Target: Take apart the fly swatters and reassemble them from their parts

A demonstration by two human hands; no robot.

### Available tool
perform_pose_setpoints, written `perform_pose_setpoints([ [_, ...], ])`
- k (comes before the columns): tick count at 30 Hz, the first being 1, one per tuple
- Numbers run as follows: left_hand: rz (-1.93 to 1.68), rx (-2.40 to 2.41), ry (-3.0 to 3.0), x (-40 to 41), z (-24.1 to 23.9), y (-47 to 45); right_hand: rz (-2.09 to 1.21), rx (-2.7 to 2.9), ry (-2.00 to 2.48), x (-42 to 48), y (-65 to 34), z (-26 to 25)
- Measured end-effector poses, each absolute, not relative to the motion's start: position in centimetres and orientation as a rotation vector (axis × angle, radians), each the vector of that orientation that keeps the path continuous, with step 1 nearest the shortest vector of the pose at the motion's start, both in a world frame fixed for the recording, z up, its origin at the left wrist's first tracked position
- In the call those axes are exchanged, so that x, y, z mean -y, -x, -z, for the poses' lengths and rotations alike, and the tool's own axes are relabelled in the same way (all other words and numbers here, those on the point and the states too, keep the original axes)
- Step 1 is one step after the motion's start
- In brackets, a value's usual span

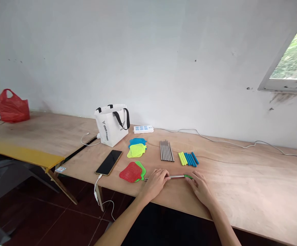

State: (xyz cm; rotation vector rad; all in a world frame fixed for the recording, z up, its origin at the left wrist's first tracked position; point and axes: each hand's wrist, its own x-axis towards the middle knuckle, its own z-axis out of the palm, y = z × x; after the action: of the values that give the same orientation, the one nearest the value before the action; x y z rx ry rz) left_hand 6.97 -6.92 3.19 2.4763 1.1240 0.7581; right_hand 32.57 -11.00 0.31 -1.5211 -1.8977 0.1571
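Observation:
A metal rod [176, 176] lies crosswise near the table's front edge, with a green grip [188, 176] on its right end. My left hand [155, 182] is closed over the rod, whose left tip pokes out beside the swatter heads. The fingers of my right hand [199, 186] hold the green grip and partly hide it. Left of my hands, a red fly swatter head [130, 173] overlaps a green one [141, 168]. Behind them, a yellow head [137, 150] overlaps a blue one [135, 140]. Several metal rods [167, 151] lie in a row beyond my hands, beside yellow grips [182, 159] and blue grips [191, 159].
A phone [109, 162] with a white cable lies at the left. Behind it stand a white bag [112, 128] and a power strip [143, 129], whose cord runs right along the wall. On the neighbouring table [43, 131] sits a red plastic bag [11, 107].

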Motion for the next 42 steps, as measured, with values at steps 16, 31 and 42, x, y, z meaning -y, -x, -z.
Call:
perform_pose_setpoints([
  [16,-0.757,-1.022,-2.515,7.1,-3.5,-7.0,-0.119,2.029,1.521,10.7,-32.6,0.6],
  [31,-0.771,-0.894,-2.539,7.1,-3.5,-6.7,0.082,2.152,1.538,11.8,-28.3,-0.8],
  [42,-0.762,-0.914,-2.558,7.2,-3.6,-6.9,0.047,2.145,1.524,11.8,-27.9,-0.7],
])
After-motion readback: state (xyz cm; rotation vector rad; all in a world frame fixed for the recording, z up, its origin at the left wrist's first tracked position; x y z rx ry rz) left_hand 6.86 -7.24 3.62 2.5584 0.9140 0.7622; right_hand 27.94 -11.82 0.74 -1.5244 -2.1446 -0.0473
